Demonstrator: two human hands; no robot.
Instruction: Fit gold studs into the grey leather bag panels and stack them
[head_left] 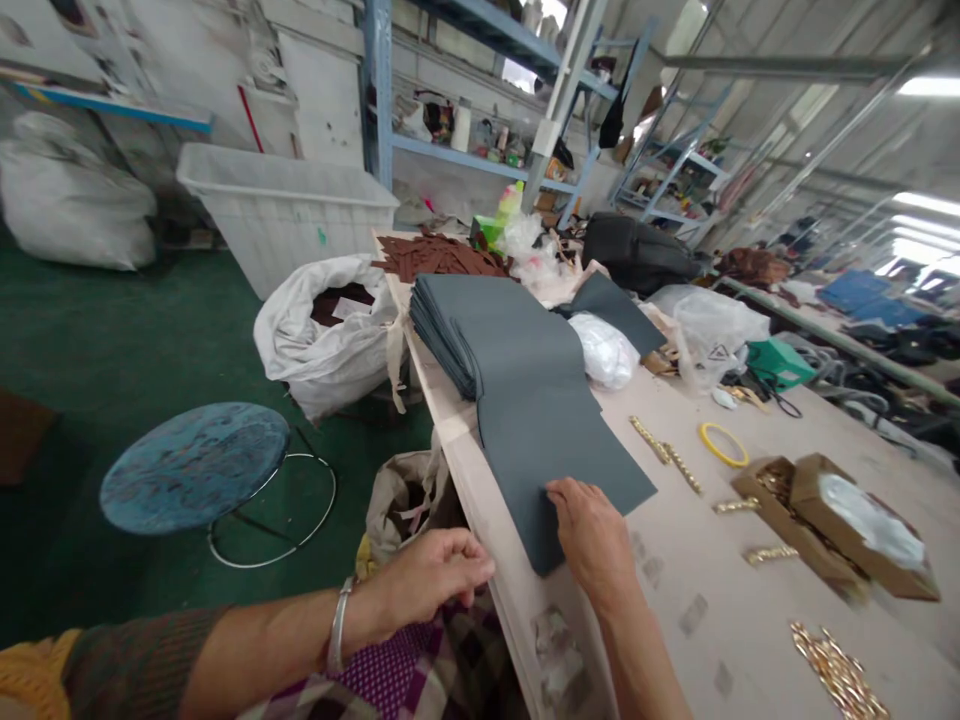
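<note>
A stack of dark grey sheets (450, 345), seemingly leather-like, lies along the table's left edge. One dark grey sheet (540, 430) reaches from it toward me, flat on the table. My right hand (592, 530) is at its near end, fingers bent and bunched against the sheet; their undersides are hidden. My left hand (442, 575) hovers just off the table edge, thumb and fingers curled together, with nothing visible in them. A metal bracelet (339, 625) circles the left wrist.
On the table (675, 600) are gold chain pieces (836, 665), a yellow tape roll (723, 445), cardboard boxes (862, 520), a white plastic bundle (606, 350) and brown strips (442, 258). Left of it stand a white sack (330, 350), a blue round stool (195, 468) and a white bin (292, 205).
</note>
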